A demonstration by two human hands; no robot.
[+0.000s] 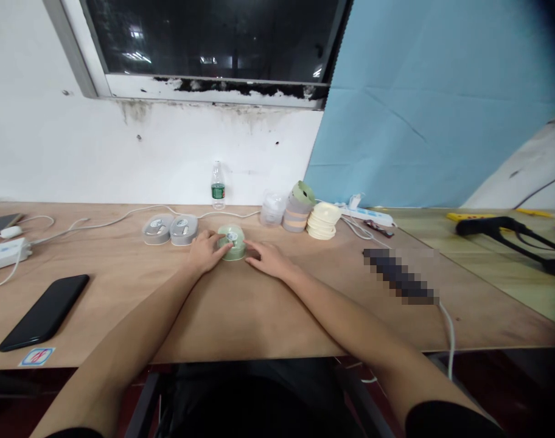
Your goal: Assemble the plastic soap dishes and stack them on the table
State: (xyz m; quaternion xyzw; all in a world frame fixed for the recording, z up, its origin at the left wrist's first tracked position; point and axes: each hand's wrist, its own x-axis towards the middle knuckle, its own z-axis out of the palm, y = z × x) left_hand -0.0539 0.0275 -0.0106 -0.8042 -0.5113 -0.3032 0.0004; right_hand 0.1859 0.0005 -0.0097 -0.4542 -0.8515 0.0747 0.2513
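A small pale green round container (235, 252) with a clear lid and a printed label stands upright on the table in front of me. My left hand (206, 252) grips its left side, the index finger at the lid's edge and the thumb across the front. From the right, my right hand (269, 259) holds it with the fingertips against its side. Just left of my left hand are two similar grey containers, one (183, 231) beside the other (157, 231), both with clear lids and labels.
Behind my right hand stand clear stacked cups (272, 210), a grey stack with a green top (296, 213) and cream stacked lids (324, 221). A water bottle (218, 188) is by the wall. A black phone (44, 311) lies left; power strips (366, 215) and white cables cross the table.
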